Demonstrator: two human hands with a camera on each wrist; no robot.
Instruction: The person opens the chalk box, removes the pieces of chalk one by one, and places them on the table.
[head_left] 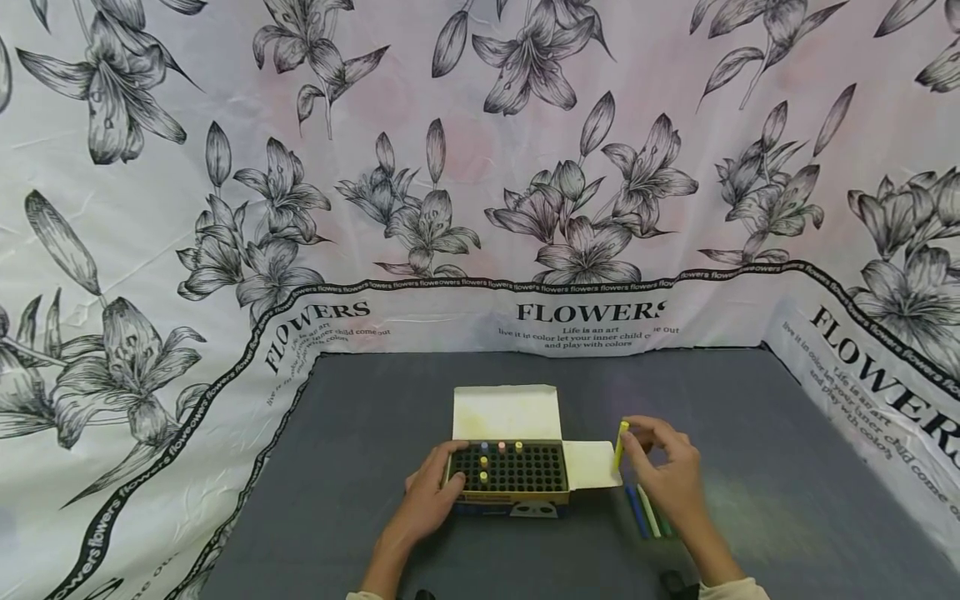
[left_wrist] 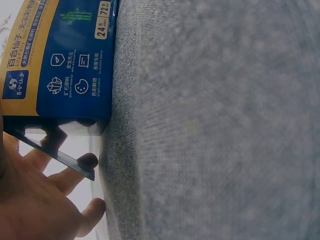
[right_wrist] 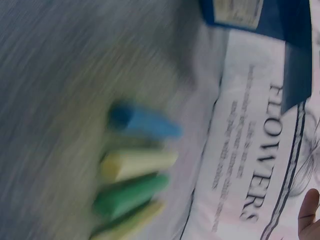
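**Head view: yellow chalk up, box steadied**

Head view, and I have my right hand [head_left: 670, 475] just right of the box [head_left: 513, 477], thumb and fingertips pinching a yellow chalk [head_left: 620, 445]. The stick stands nearly upright in that pinch, raised off the mat [head_left: 787, 517], beside the box's open side flap [head_left: 591, 464].

My left hand [head_left: 433, 493] sits at the box's left end, fingers curled round its corner and holding it in place. The box rests in the middle of the grey mat, lid flap [head_left: 507, 412] folded back toward the wall. Inside is a dark grid of holes, and a few chalk ends [head_left: 500, 452] poke up near the back left: blue, pink, yellow.

Under my right hand, loose sticks [head_left: 647, 511] lie side by side on the mat, blue, pale and green showing past my palm.

Left wrist view: the box's blue and yellow side panel [left_wrist: 65, 55] lies against the mat, and my fingers [left_wrist: 75, 172] reach round a dark flap below it.

Right wrist view, blurred: the loose sticks again, a blue one [right_wrist: 142, 121], a pale yellow one [right_wrist: 137, 163], a green one [right_wrist: 132, 195] and another yellowish one at the bottom, touching in a row. One fingertip [right_wrist: 310, 212] shows at the edge; the chalk I hold is out of this shot.

All round hangs a flower-print cloth [head_left: 480, 167].
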